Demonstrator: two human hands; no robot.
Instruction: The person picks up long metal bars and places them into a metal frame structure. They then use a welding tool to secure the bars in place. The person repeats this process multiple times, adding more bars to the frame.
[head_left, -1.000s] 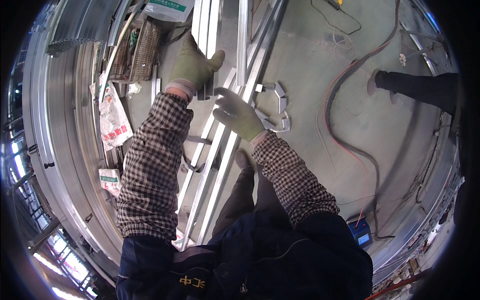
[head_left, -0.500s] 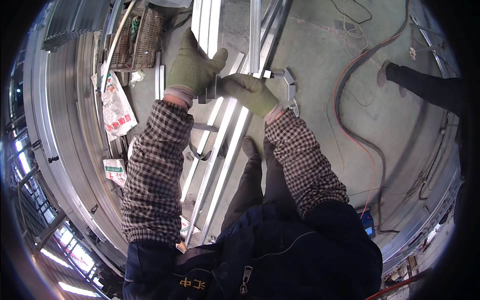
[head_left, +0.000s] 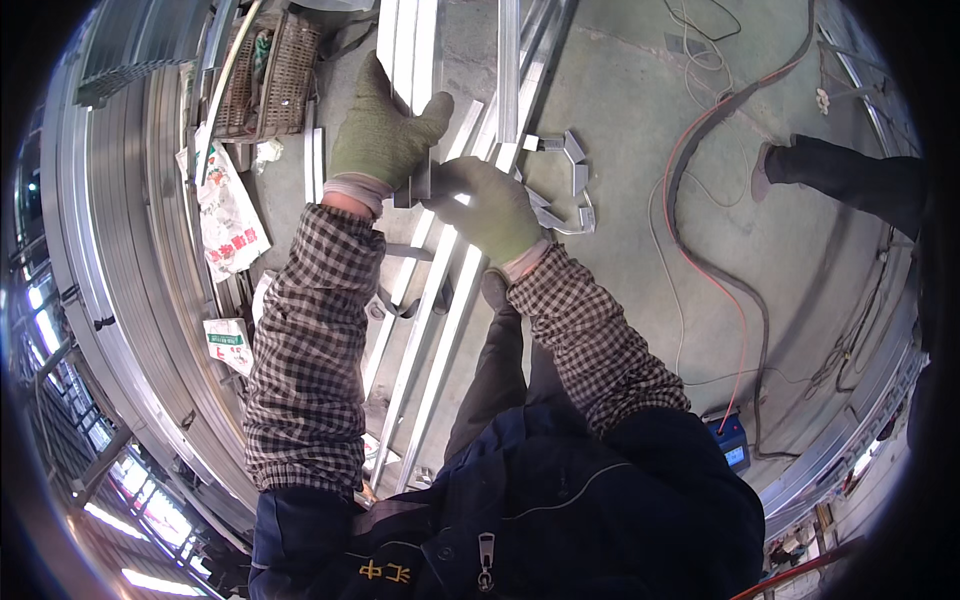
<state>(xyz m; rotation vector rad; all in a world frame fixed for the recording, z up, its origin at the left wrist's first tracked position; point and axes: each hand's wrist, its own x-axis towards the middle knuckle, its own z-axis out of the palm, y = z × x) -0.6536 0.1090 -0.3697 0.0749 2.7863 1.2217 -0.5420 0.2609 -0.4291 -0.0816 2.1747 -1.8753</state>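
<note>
My left hand (head_left: 383, 135), in a green work glove, wraps the near end of a bundle of silver metal profiles (head_left: 408, 45), thumb to the right and fingers to the left. Between my hands a small grey metal piece (head_left: 421, 178) shows at the profile end. My right hand (head_left: 494, 210), gloved alike, is curled with its fingertips against that piece. Its fingertips are blurred, and what they hold is partly hidden. Several grey angled metal brackets (head_left: 574, 160) lie on the floor to the right of my right hand.
Long silver bars (head_left: 432, 320) slant across the floor below my hands. On the left are a wicker basket (head_left: 285, 80), a white printed bag (head_left: 228, 222) and stacked long profiles (head_left: 130, 250). A cable (head_left: 683, 205) winds along the right, near another person's leg (head_left: 845, 172) and a blue device (head_left: 733, 440).
My right hand has shifted down and slightly left, uncovering more brackets on the floor. My left hand stays at the profile end, almost unmoved.
</note>
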